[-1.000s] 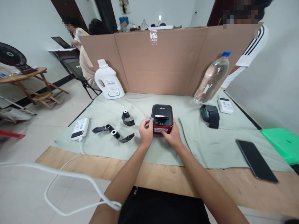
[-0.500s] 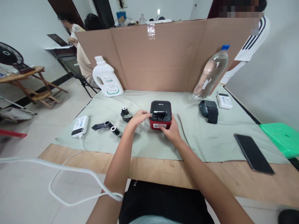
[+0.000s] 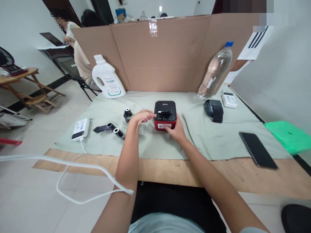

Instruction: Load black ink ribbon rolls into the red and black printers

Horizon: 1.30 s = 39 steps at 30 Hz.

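Observation:
A small label printer (image 3: 165, 114), black on top and red below, stands on a pale green cloth (image 3: 150, 145) in the middle of the table. My right hand (image 3: 177, 130) grips its front right corner, thumb on the red front. My left hand (image 3: 141, 116) reaches in from the left with fingers stretched out, the tips touching the printer's upper left edge; nothing shows between them. Just left of that hand lie black ribbon rolls (image 3: 127, 114) and two more joined by loose film (image 3: 114, 130).
A cardboard screen (image 3: 170, 55) closes the back. In front of it stand a white detergent jug (image 3: 107, 81) and a water bottle (image 3: 215, 71). A power bank (image 3: 79, 129) with white cable lies left; black device (image 3: 213, 110), white device (image 3: 228, 99), phone (image 3: 257, 149) right. People sit behind.
My left hand left its pinch at the printer's front left corner and now stretches out against the upper left edge. The right hand stays on the printer.

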Motion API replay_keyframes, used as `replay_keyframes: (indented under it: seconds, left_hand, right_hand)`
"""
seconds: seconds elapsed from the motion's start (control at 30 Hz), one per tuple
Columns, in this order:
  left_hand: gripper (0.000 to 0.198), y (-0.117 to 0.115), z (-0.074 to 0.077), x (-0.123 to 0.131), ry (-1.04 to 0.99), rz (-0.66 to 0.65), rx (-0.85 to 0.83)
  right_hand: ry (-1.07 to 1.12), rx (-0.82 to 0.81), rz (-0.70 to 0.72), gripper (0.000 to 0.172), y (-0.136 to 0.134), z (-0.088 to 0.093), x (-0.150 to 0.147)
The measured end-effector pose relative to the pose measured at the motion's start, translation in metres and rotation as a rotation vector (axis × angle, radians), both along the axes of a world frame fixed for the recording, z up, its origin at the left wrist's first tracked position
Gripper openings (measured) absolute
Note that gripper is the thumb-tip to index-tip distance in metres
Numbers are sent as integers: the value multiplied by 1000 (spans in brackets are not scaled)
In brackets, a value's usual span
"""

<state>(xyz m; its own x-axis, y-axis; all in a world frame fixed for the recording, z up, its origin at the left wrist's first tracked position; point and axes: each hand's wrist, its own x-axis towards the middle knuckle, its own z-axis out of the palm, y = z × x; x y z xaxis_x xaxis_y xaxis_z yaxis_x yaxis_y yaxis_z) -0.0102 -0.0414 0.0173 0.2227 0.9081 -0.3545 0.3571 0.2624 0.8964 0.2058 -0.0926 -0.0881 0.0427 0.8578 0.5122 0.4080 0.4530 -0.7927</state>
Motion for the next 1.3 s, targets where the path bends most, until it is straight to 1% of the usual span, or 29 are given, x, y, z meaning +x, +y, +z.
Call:
replay_keyframes:
  seconds: [0.1,0.17,0.33,0.6,0.73,0.97,1.1,1.23,1.3]
  left_hand:
    - [34,1,5,1,21,4,-34]
    - [36,2,8,2,39,-16,-52]
    - [40,3,12,2,65,-55,-49]
    - [48,0,11,4,31,-40,-55]
    - [52,2,9,2,-8,-60,-61]
    - [47,10,1,-3,-55,-91,-93]
    - [49,9,2,-4,-50,-109,-95]
    - [50,9,4,-5,-83,-150,-67]
    - [49,8,5,-7,-84,-165,-56]
  right_hand:
    - [1,-1,-8,86,0,-1,0]
    - [-3,4,-11,85,0,-1,0]
    - [-1,26,-3,83,1,-2,0]
    - [7,7,-2,83,0,1,-1]
    - [17,13,5,80,0,2,-1]
    - [0,6,3,79,0,4,-1]
    - [11,-5,21,70,-1,5,-1]
    - [19,-8,2,76,-1,4,-1]
    - [18,-4,11,74,-2,5,-1]
